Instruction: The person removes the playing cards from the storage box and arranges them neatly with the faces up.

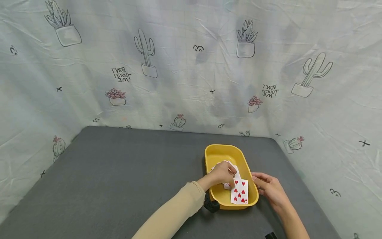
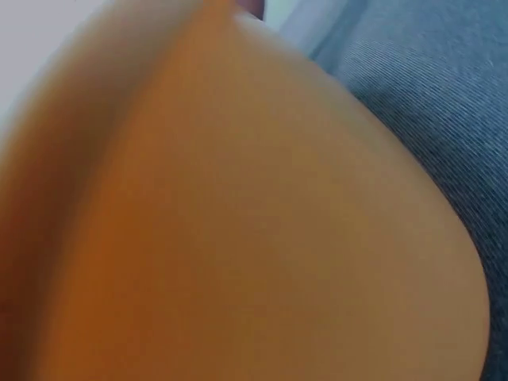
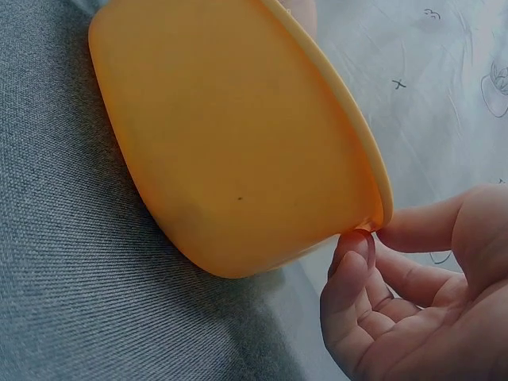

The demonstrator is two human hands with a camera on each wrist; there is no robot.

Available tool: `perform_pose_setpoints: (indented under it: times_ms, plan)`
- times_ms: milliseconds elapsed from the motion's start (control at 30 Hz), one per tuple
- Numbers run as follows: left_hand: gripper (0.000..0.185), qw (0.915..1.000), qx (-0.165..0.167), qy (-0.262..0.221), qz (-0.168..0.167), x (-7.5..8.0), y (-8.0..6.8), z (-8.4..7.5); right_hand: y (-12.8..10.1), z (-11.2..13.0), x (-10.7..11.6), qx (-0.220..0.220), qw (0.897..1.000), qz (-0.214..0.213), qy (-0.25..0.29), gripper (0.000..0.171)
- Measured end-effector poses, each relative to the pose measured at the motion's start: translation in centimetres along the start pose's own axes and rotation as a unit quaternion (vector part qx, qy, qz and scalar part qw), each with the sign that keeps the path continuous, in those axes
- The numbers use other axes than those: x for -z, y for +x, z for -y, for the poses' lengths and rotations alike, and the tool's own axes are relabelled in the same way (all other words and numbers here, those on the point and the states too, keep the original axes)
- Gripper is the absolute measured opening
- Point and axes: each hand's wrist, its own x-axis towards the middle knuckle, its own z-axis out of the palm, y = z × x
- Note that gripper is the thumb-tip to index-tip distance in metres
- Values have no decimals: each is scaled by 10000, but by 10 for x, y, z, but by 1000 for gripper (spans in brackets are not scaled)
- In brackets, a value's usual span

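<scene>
Apparently, the playing cards (image 1: 239, 196) were thin and light; they were laid loose and overlapping on the floor of a yellow tray (image 1: 221, 148), one of them turned face up, with red hearts shown, toward the near end. By their look they were judged springy and rather slippery — readily slid over one another, easily creased if bent — and best taken by a free edge or corner, since little purchase was offered by their flat faces. The tray was judged to be light, fairly stiff plastic, smooth along the wall and most securely held at its rim. That rim was pinched at the right side by the right hand (image 1: 271, 189). Over the cards the left hand (image 1: 222, 172) was lowered, its fingers bent down by the hearts card; whether a card was gripped or merely touched could not be told, as the left wrist view was filled by a blurred, close surface. A beige sleeve (image 1: 176, 212) was worn on the left arm. The tray was set toward the right of a gray table (image 1: 125, 182) — backed by a pale cloth (image 1: 185, 76) printed with cacti.
</scene>
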Motion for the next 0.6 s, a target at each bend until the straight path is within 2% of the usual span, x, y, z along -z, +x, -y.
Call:
perform_pose_setpoints:
  times_ms: [200, 267, 367, 467, 533, 600]
  plan:
    - [32, 9960, 228, -777, 375, 5, -1, -3, 1, 1, -1, 52, 10000, -6, -8, 43]
    - [26, 9949, 245, -795, 564, 7, -1, -4, 1, 2, -2, 55, 10000, -8, -15, 43]
    - [13, 9925, 104, -694, 1003, 8, -3, -5, 1, 2, -1, 53, 10000, 13, -17, 44]
    - [8, 9894, 25, -679, 1282, 7, -6, -5, 1, 1, 0, 62, 10000, 32, 2, 45]
    - [9, 9909, 0, -665, 1169, 7, -7, -6, 1, 1, 0, 46, 10000, 29, 18, 44]
    - [10, 9942, -95, -586, 896, 6, -8, -6, 1, 1, 0, 34, 10000, 38, 21, 43]
